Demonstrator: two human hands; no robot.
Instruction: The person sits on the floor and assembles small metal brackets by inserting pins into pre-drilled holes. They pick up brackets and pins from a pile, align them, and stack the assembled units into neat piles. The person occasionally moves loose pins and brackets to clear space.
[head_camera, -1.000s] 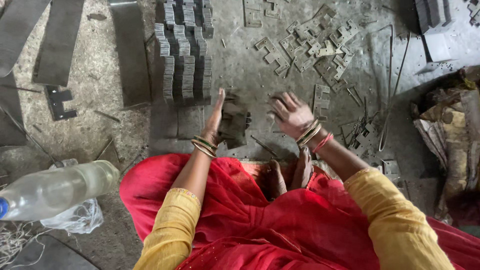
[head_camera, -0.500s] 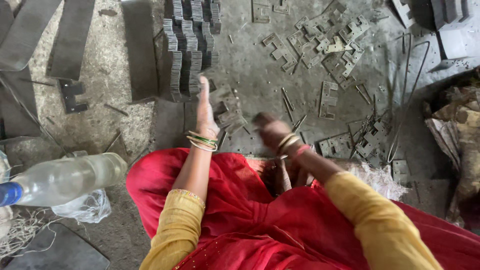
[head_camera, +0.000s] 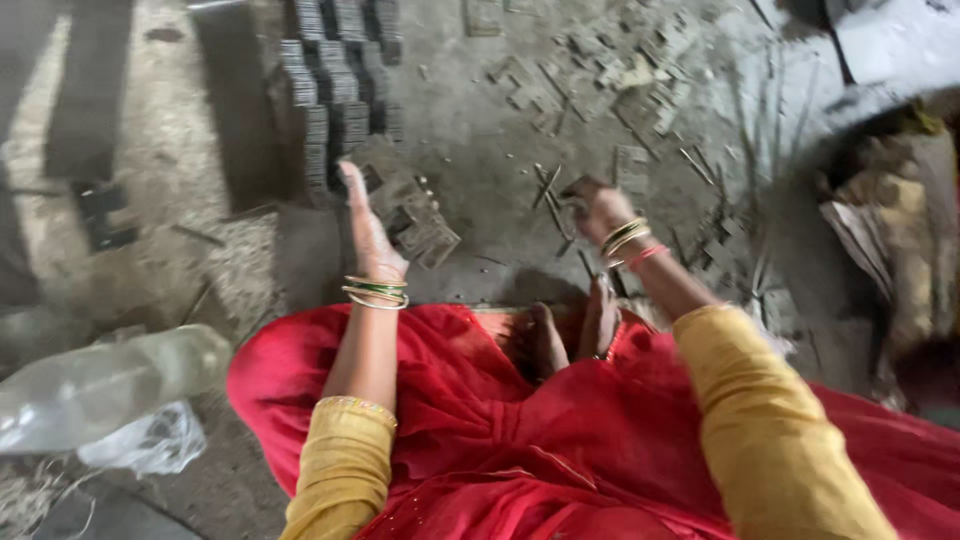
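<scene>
— On the grey floor in front of the red skirt, what did the hands do?

— I saw the left hand stretched flat, fingers straight and together, edge-on against a loose heap of small metal pieces. It gripped nothing; it only touched the heap's left side. The right hand was curled narrow around something dark, but the blur kept me from telling what, or whether it truly held it.

— How many of each thing?

— Two hands, each with a bunch of bangles at the wrist. One clear plastic bottle lay on its side at the lower left, with one crumpled plastic bag just beside it. Behind the left hand stood about three rows of stacked metal pieces; I could not count the single pieces. Scattered scraps lay farther right, too many and too blurred to count.

— And against half a second before?

— The left hand had stayed flat and extended by the heap. The right hand had moved outward to the right and closed further. The view itself had swung, so the bottle sat lower in frame.
</scene>
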